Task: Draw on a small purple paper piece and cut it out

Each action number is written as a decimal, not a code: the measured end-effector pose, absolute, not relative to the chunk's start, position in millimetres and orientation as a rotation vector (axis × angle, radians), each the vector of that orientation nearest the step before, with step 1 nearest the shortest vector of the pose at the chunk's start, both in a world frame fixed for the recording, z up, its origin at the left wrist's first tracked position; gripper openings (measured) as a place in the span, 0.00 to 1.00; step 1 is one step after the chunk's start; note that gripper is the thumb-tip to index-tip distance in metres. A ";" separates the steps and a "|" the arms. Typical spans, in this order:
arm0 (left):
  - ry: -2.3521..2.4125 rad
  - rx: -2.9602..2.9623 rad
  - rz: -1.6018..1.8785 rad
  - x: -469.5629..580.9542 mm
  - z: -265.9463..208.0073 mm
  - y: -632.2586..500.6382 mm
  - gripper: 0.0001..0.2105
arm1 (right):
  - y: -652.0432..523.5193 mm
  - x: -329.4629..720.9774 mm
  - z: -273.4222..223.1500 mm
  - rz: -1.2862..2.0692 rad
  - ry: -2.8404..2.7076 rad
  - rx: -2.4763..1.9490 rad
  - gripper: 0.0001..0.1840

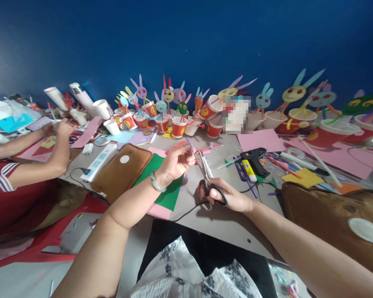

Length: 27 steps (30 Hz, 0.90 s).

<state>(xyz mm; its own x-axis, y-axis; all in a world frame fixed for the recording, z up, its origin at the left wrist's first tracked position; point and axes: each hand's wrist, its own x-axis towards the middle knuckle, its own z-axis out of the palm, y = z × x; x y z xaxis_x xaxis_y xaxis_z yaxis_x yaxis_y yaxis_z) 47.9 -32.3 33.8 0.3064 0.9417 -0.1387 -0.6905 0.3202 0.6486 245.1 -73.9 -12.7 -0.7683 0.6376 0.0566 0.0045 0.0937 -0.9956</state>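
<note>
Scissors held above the surface in the right hand, grip wrapped round the black handles, blades pointing away from the person. Left hand just left of the scissors' blades, grip pinching a purple paper strip; can't tell if blades touch it. Left of scissors: green sheet, then brown pad, then white power strip. Right of scissors: yellow glue stick beside black glue gun; farther right, second brown pad. Beyond scissors: row of paper cups, mostly red, with paper rabbit figures. Well left of scissors, another person's hands at pink paper.
</note>
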 end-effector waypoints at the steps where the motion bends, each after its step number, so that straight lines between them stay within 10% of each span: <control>1: 0.555 0.530 1.149 48.0 34.0 -32.5 0.06 | -73.9 245.3 -12.6 1.721 -1.896 -0.626 0.37; 27: 0.564 0.571 1.141 48.4 26.0 -32.3 0.06 | -75.1 244.3 -11.7 1.713 -1.861 -0.602 0.35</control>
